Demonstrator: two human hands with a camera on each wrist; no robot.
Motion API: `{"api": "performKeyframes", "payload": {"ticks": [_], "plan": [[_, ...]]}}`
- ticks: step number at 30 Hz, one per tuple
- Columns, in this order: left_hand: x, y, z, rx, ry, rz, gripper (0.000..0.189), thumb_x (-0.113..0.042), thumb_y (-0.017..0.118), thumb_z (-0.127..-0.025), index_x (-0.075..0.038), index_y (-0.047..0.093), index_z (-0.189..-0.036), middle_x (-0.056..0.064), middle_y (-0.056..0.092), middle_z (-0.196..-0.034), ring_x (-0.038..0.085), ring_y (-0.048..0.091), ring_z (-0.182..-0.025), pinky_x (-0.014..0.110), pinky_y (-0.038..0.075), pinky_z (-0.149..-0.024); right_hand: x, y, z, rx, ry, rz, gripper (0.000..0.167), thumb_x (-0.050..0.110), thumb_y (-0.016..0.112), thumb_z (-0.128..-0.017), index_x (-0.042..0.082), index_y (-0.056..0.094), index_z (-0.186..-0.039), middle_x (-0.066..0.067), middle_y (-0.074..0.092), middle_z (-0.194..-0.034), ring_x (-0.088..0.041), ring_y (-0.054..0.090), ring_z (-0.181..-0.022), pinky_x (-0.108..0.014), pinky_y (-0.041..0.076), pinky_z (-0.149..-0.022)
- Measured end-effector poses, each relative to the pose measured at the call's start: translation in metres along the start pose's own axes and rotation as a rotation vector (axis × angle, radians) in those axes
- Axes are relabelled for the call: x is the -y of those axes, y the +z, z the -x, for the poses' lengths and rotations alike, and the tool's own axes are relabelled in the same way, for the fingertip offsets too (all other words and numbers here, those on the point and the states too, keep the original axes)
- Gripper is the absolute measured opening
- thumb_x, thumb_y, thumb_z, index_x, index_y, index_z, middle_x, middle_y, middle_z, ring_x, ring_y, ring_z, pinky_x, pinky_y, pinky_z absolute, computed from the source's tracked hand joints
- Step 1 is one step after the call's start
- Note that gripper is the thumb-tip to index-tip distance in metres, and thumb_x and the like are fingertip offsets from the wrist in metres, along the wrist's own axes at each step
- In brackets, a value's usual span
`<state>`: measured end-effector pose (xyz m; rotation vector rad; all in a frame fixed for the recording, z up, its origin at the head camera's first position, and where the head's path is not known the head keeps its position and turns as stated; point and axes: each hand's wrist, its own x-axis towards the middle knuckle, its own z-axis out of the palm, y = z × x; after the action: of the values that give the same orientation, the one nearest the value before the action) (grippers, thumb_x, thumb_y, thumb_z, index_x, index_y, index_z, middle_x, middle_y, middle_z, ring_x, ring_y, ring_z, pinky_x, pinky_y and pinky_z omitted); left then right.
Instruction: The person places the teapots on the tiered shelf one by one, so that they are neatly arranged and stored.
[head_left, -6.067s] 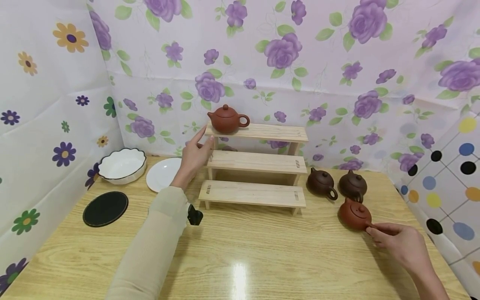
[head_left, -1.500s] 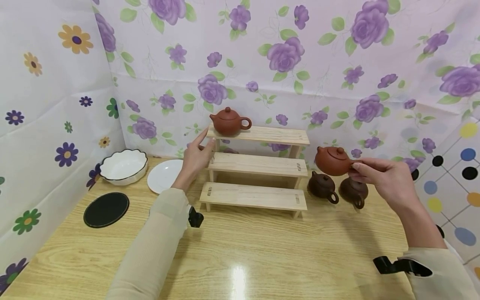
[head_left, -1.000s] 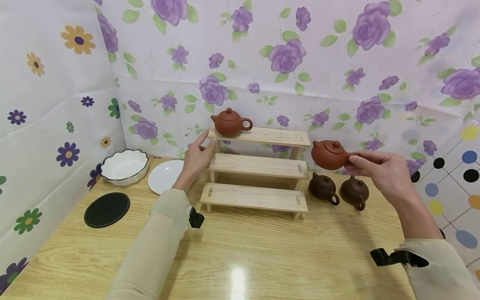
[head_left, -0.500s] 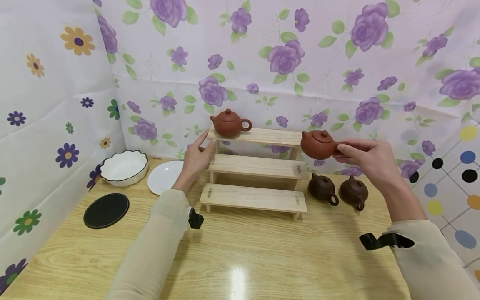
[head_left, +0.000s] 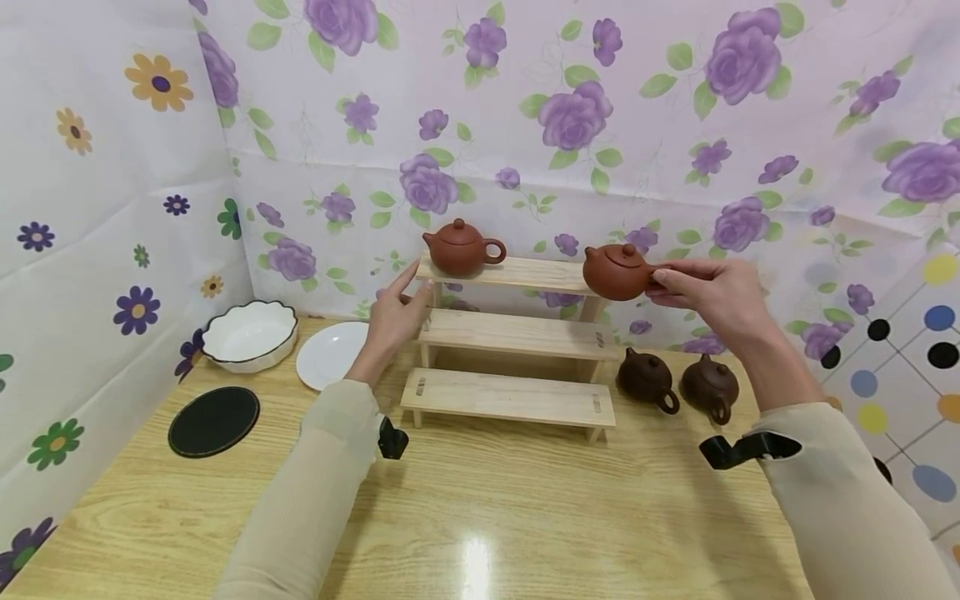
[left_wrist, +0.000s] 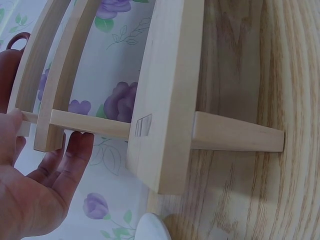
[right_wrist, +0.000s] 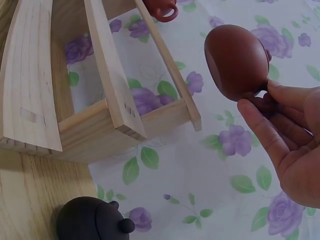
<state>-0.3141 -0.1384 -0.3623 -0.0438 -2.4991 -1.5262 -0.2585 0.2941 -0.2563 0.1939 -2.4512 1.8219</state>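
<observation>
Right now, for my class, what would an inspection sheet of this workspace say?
Surface: glossy wood-grain table.
Job's things: tiered wooden stand, one reddish teapot on its top tier; second reddish teapot, held; two dark teapots on the table.
Clutter: white bowl, white plate and black disc, left side.
Hands: left hand grips the stand's left end; right hand pinches the second reddish teapot's handle.
Cables: nothing seen.
Surroundings: flowered backdrop behind; dotted backdrop right.

the worktop (head_left: 525, 508) is open in front of the wooden stand (head_left: 517, 332); a red teapot (head_left: 458, 249) blocks its top tier's left end, the left hand (head_left: 397, 317) its left side, a dark teapot (head_left: 645, 377) and a second teapot (head_left: 708, 387) its right.
</observation>
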Motion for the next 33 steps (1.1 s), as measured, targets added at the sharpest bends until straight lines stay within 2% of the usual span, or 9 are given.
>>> {"api": "performKeyframes", "payload": {"ticks": [7, 15, 23, 33], "plan": [[0.0, 0.001, 0.001, 0.002, -0.009, 0.009, 0.058, -0.054, 0.054, -0.106, -0.043, 0.042, -0.162, 0.012, 0.069, -0.098, 0.02, 0.061, -0.082, 0.031, 0.049, -0.067, 0.008, 0.01, -0.017, 0.008, -0.02, -0.002, 0.039, 0.029, 0.078, -0.097, 0.002, 0.076, -0.126, 0.004, 0.082, -0.099, -0.013, 0.08, -0.095, -0.03, 0.062, -0.088], [-0.001, 0.0, 0.0, 0.0, -0.005, 0.005, 0.058, -0.054, 0.054, -0.107, -0.042, 0.041, -0.162, 0.015, 0.071, -0.101, 0.021, 0.063, -0.085, 0.033, 0.049, -0.07, 0.014, 0.02, -0.036, 0.033, -0.026, -0.002, 0.038, 0.023, 0.074, -0.1, -0.003, 0.073, -0.129, 0.005, 0.081, -0.098, -0.014, 0.08, -0.093, -0.031, 0.062, -0.088], [0.0, -0.001, 0.001, 0.005, -0.005, 0.013, 0.058, -0.054, 0.054, -0.107, -0.042, 0.041, -0.162, 0.014, 0.071, -0.1, 0.021, 0.063, -0.084, 0.032, 0.049, -0.069, 0.009, 0.031, -0.051, 0.077, -0.024, 0.002, 0.044, 0.017, 0.071, -0.103, -0.012, 0.064, -0.136, 0.004, 0.08, -0.099, -0.015, 0.08, -0.09, -0.031, 0.062, -0.087], [-0.003, -0.002, 0.002, 0.008, 0.0, 0.029, 0.058, -0.053, 0.054, -0.107, -0.041, 0.041, -0.162, 0.013, 0.069, -0.096, 0.02, 0.061, -0.08, 0.032, 0.049, -0.066, 0.002, 0.037, -0.062, 0.086, 0.009, 0.034, 0.046, 0.017, 0.07, -0.103, -0.012, 0.062, -0.139, 0.009, 0.078, -0.097, -0.012, 0.079, -0.09, -0.03, 0.062, -0.088]]}}
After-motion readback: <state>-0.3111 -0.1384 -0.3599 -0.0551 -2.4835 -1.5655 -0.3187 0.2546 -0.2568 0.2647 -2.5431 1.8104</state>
